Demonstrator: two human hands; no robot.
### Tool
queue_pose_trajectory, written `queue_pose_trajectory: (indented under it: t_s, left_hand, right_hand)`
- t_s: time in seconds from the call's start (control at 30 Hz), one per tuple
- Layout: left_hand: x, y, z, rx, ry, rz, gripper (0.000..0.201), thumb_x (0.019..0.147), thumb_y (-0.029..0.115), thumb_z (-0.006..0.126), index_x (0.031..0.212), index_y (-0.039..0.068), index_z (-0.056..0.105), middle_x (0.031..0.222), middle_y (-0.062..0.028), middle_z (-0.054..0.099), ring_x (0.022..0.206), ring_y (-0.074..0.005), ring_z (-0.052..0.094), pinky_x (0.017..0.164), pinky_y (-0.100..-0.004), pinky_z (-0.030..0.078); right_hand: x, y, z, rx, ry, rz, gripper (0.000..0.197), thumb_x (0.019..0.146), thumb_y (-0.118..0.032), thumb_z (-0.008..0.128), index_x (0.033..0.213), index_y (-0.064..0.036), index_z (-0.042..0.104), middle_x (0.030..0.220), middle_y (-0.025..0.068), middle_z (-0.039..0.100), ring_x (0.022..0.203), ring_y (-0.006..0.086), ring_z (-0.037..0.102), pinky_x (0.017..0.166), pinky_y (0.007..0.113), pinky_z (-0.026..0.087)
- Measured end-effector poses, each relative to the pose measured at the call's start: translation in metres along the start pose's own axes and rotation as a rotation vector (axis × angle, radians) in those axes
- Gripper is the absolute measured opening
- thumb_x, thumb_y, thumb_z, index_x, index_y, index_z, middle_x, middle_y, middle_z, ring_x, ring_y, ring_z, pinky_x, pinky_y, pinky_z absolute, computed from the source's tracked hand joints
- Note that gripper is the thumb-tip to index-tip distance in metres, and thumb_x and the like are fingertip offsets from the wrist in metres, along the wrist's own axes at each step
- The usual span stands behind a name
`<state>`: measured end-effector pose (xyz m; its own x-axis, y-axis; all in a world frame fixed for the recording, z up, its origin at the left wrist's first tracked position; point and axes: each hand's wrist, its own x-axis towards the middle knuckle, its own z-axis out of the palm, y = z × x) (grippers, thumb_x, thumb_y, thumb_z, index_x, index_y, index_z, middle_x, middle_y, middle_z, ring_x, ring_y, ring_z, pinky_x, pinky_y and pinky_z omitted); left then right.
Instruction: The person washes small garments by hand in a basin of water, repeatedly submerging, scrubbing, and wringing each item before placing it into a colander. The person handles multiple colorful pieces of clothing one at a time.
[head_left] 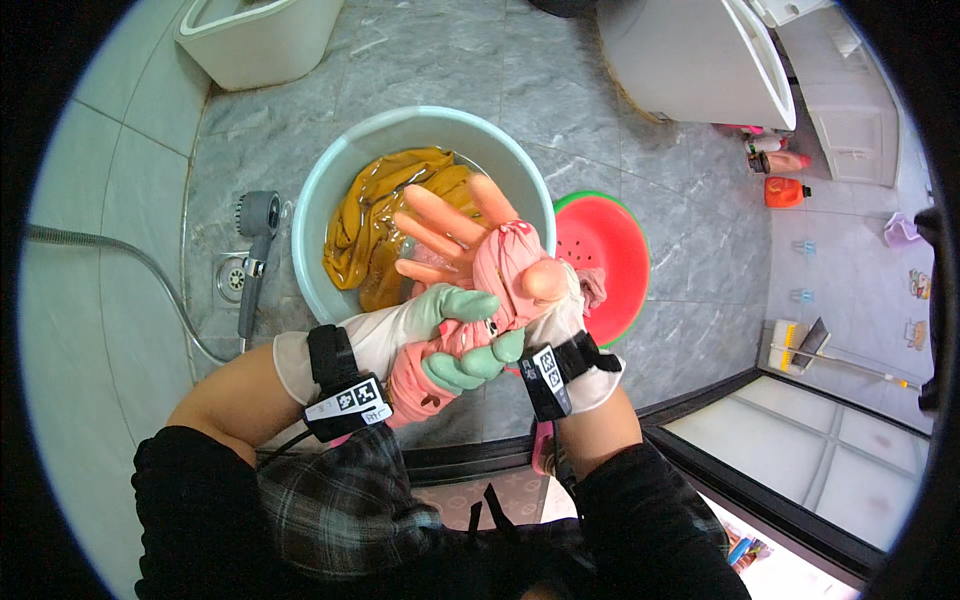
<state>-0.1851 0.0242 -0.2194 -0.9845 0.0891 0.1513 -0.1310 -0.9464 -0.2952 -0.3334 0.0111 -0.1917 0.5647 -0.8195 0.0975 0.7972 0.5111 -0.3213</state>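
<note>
My left hand (470, 345), in a glove with green-coated fingers, is closed round a bunched pink cloth (420, 385). Part of the cloth hangs below that fist, toward my lap. Just beyond it, my right hand (450, 235) wears an orange-coated glove, with its palm turned up and fingers spread. The upper end of the cloth lies bunched across the right palm, beside the raised thumb. Both hands are above the near right rim of a light blue basin (312, 235). Inside the basin, a mustard-yellow garment (375, 210) sits in water, partly hidden by my fingers.
A red basin with a green rim (625, 255) stands to the right, holding a small pink cloth (592, 288). At left, a shower head (260, 215) with its hose lies near a floor drain (232, 278). Bottles (785, 192) and a squeegee (815, 340) are at the right wall.
</note>
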Motion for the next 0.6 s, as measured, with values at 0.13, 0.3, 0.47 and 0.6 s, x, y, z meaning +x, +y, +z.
queue_pose_trajectory:
  t_s: [0.13, 0.3, 0.47, 0.6]
  left_hand:
    - [-0.007, 0.000, 0.007, 0.128, 0.003, 0.035, 0.046, 0.089, 0.037, 0.068, 0.114, 0.000, 0.059, 0.080, -0.0132, 0.063, 0.060, -0.0171, 0.058, 0.042, -0.0221, 0.041]
    - [-0.003, 0.000, 0.036, 0.328, 0.081, 0.094, 0.033, 0.090, 0.028, 0.064, 0.107, 0.001, 0.056, 0.075, -0.0055, 0.054, 0.057, -0.0115, 0.048, 0.047, -0.0222, 0.039]
    - [0.008, -0.005, 0.071, 0.791, 0.560, 0.108, 0.016, 0.091, 0.021, 0.061, 0.086, 0.006, 0.057, 0.072, 0.0014, 0.050, 0.062, -0.0081, 0.047, 0.054, -0.0224, 0.037]
    - [0.028, -0.008, 0.077, 0.856, 0.835, 0.169, 0.023, 0.091, 0.019, 0.057, 0.072, 0.010, 0.052, 0.064, 0.0023, 0.048, 0.057, -0.0082, 0.046, 0.054, -0.0233, 0.037]
  right_hand:
    - [-0.003, -0.010, 0.020, -0.075, -0.087, -0.062, 0.045, 0.080, 0.002, 0.066, 0.123, -0.0077, 0.058, 0.141, 0.0270, 0.047, 0.132, 0.0428, 0.045, 0.110, 0.059, 0.033]
    - [-0.002, -0.026, 0.057, -0.394, 0.415, 0.108, 0.016, 0.087, -0.013, 0.072, 0.087, -0.0033, 0.060, 0.073, 0.0074, 0.061, 0.072, 0.0206, 0.063, 0.077, 0.034, 0.054]
    - [0.016, -0.030, 0.056, -0.301, 0.518, 0.248, 0.035, 0.094, -0.024, 0.066, 0.069, -0.0077, 0.048, 0.061, 0.0043, 0.053, 0.054, 0.0158, 0.052, 0.052, 0.031, 0.044]
    - [0.020, -0.034, 0.040, -0.501, 0.680, 0.328, 0.042, 0.096, -0.028, 0.061, 0.062, -0.0092, 0.046, 0.057, 0.0052, 0.051, 0.046, 0.0152, 0.047, 0.044, 0.031, 0.038]
